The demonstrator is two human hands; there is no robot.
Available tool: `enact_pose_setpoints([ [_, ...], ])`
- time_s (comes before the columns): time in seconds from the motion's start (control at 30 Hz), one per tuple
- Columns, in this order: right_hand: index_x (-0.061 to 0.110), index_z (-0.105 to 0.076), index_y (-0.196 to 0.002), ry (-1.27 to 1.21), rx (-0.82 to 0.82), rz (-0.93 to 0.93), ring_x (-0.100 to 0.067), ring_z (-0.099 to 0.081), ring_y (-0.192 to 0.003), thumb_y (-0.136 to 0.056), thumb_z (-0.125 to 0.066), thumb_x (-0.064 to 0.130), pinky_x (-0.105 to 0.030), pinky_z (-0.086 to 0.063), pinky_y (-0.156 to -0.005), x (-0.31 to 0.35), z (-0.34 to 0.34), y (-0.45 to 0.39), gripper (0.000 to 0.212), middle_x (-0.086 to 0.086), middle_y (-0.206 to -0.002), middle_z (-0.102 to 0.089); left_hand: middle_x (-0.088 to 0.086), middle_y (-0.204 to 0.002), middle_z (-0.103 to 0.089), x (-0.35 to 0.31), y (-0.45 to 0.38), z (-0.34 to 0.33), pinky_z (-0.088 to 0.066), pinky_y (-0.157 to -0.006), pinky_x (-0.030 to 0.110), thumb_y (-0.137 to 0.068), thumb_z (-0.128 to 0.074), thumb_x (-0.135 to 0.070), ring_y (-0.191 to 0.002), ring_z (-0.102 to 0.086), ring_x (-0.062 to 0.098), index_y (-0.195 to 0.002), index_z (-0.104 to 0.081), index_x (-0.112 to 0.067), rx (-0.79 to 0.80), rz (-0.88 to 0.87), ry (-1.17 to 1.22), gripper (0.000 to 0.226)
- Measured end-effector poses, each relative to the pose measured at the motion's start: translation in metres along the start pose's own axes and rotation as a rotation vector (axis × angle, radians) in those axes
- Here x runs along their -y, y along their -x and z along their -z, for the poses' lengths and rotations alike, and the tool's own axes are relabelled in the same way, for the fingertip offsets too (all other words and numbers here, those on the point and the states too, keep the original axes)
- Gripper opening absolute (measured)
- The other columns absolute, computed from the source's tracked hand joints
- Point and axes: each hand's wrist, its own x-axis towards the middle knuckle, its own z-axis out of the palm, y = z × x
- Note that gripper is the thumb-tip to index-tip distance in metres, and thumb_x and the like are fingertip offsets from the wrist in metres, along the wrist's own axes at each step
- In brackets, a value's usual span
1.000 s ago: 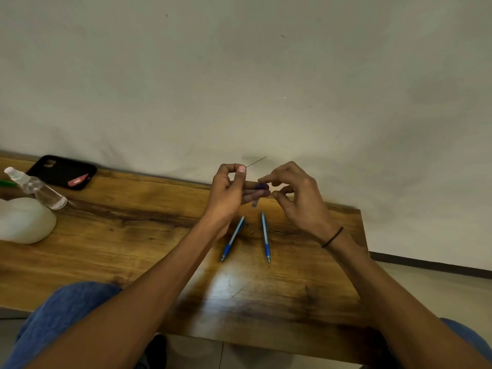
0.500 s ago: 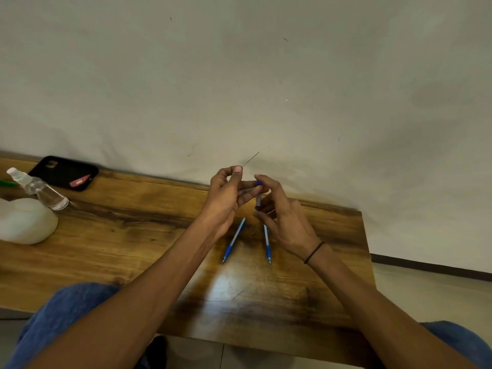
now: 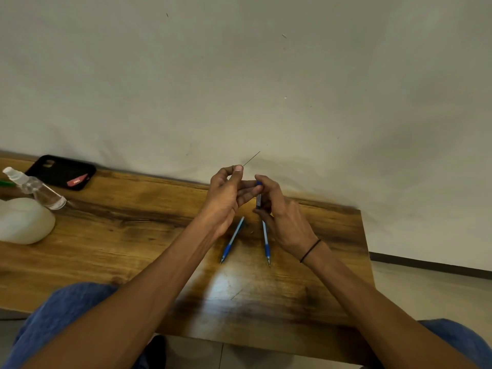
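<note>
My left hand (image 3: 226, 193) is raised above the wooden table (image 3: 127, 235) and pinches a thin dark lead (image 3: 251, 158) between thumb and forefinger; the lead sticks up to the right. Right beside it, my right hand (image 3: 282, 214) holds a small blue lead case (image 3: 258, 198) upright between forefinger and thumb. The fingertips of both hands nearly touch. Two blue mechanical pencils lie on the table under the hands, the left pencil (image 3: 232, 240) slanted and the right pencil (image 3: 266, 243) nearly straight, tips toward me.
At the far left stand a clear spray bottle (image 3: 34, 189) and a white rounded container (image 3: 24, 221). A black phone case (image 3: 61, 171) lies by the wall. The table's right edge is near my right arm; tiled floor lies beyond.
My right hand has turned from palm-down to upright, and the blue case now stands vertical between its fingers. The left hand has kept the lead and stayed in place.
</note>
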Motion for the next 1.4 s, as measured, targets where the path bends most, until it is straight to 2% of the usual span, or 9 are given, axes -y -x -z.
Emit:
enact_pose_setpoints([
  [0.13,0.036,-0.018,-0.156,-0.065,0.02,-0.017,-0.016,-0.069,-0.08,-0.093,-0.076,0.011,-0.039,-0.062,-0.07,-0.002,0.0,0.002,0.09,-0.001,-0.102,-0.07,0.018,-0.087,-0.081,0.0,-0.001,0.003,-0.065,-0.07,0.024,-0.111,-0.053,-0.021,-0.082,-0.082,0.024,-0.117,-0.055,-0.014,0.0,0.002,-0.006,0.01],
  [0.27,0.033,-0.036,-0.151,-0.077,-0.038,-0.01,-0.005,-0.067,-0.085,-0.093,-0.076,0.011,-0.028,-0.061,-0.076,-0.008,0.002,0.001,0.074,0.007,-0.112,-0.068,0.02,-0.089,-0.081,0.005,0.0,0.003,-0.064,-0.07,0.023,-0.111,-0.051,-0.021,-0.084,-0.082,0.025,-0.119,-0.053,-0.014,0.016,0.02,-0.012,0.011],
  [0.43,0.033,-0.051,-0.138,-0.222,-0.069,-0.065,-0.006,-0.071,-0.081,-0.095,-0.07,0.004,-0.019,-0.06,-0.072,-0.016,0.009,-0.001,0.056,0.011,-0.089,-0.068,0.024,-0.103,-0.08,0.014,0.0,0.003,-0.064,-0.071,0.022,-0.112,-0.049,-0.023,-0.094,-0.081,0.031,-0.125,-0.05,-0.013,0.031,0.029,-0.06,0.017],
  [0.6,0.031,-0.05,-0.132,-0.106,0.041,-0.309,-0.007,-0.068,-0.071,-0.09,-0.076,0.003,-0.031,-0.062,-0.071,-0.043,0.023,0.002,0.056,0.003,-0.077,-0.067,0.017,-0.114,-0.078,0.012,-0.003,0.006,-0.064,-0.072,0.025,-0.111,-0.052,-0.024,-0.094,-0.081,0.031,-0.122,-0.055,-0.014,-0.035,0.005,-0.099,0.015],
  [0.8,0.016,-0.054,-0.125,-0.057,0.257,-0.569,-0.024,-0.072,-0.072,-0.088,-0.079,0.004,-0.048,-0.062,-0.072,-0.058,0.014,0.014,0.047,-0.011,-0.082,-0.073,0.014,-0.097,-0.082,0.008,-0.001,0.007,-0.064,-0.067,0.025,-0.111,-0.052,-0.024,-0.084,-0.081,0.028,-0.122,-0.056,-0.014,-0.027,0.047,-0.112,0.015],
  [1.0,0.02,-0.046,-0.122,-0.023,0.254,-0.655,-0.025,-0.073,-0.067,-0.088,-0.08,0.002,-0.045,-0.064,-0.061,-0.061,0.004,0.01,0.052,-0.013,-0.088,-0.07,0.012,-0.092,-0.081,0.01,0.0,0.007,-0.064,-0.067,0.025,-0.111,-0.052,-0.023,-0.083,-0.081,0.027,-0.122,-0.057,-0.015,-0.003,0.063,-0.144,0.015],
  [1.2,0.021,-0.046,-0.116,0.063,0.183,-0.666,-0.028,-0.071,-0.075,-0.087,-0.082,0.009,-0.052,-0.062,-0.071,-0.063,0.004,0.011,0.047,-0.011,-0.094,-0.07,0.012,-0.092,-0.081,0.012,0.0,0.007,-0.064,-0.068,0.025,-0.11,-0.053,-0.024,-0.082,-0.081,0.026,-0.121,-0.057,-0.014,0.026,0.075,-0.173,0.016],
  [1.3,0.015,-0.058,-0.11,-0.094,0.022,-0.594,-0.026,-0.071,-0.073,-0.091,-0.079,0.011,-0.046,-0.061,-0.066,-0.054,0.015,0.002,0.029,-0.011,-0.083,-0.071,0.011,-0.091,-0.081,0.013,0.0,0.008,-0.064,-0.067,0.024,-0.109,-0.054,-0.025,-0.083,-0.081,0.026,-0.122,-0.059,-0.014,0.034,0.089,-0.176,0.017],
  [1.4,0.006,-0.066,-0.113,-0.574,-0.133,-0.538,-0.03,-0.076,-0.089,-0.094,-0.074,0.005,-0.034,-0.064,-0.068,-0.03,0.025,-0.011,0.021,-0.02,-0.096,-0.072,0.01,-0.09,-0.081,0.015,0.0,0.006,-0.063,-0.066,0.025,-0.109,-0.057,-0.025,-0.082,-0.081,0.026,-0.118,-0.061,-0.014,0.045,0.112,-0.156,0.015],
])
